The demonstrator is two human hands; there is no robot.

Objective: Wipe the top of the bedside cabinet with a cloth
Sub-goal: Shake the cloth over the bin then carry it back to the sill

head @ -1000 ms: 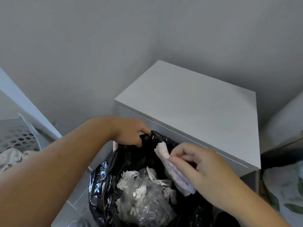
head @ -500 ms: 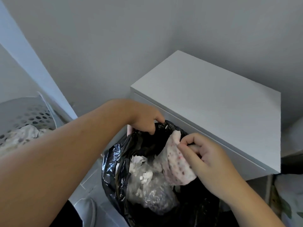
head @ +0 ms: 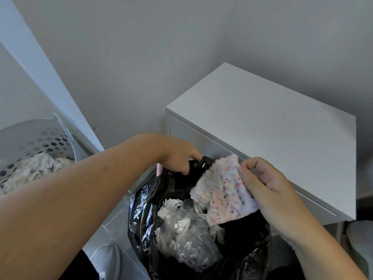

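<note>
The white bedside cabinet point(head: 268, 122) stands against the grey wall, its flat top bare. My right hand point(head: 262, 182) pinches a white cloth with pink and dark speckles point(head: 224, 195) and holds it over the open mouth of a black bin bag point(head: 145, 215), just in front of the cabinet's drawer front. My left hand point(head: 179, 156) grips the bag's far rim and holds it open. Crumpled white paper and clear plastic point(head: 181, 225) lie inside the bag.
A perforated white laundry basket point(head: 30, 142) with crumpled fabric stands at the left, beside a white sloping panel point(head: 40, 65). Patterned bedding point(head: 361, 241) shows at the right edge. Pale tiled floor point(head: 113, 221) lies below the bag.
The cloth has spread open and risen higher above the bag in my right hand. My left hand kept its grip on the rim. The view shifted, so the cabinet sits farther right.
</note>
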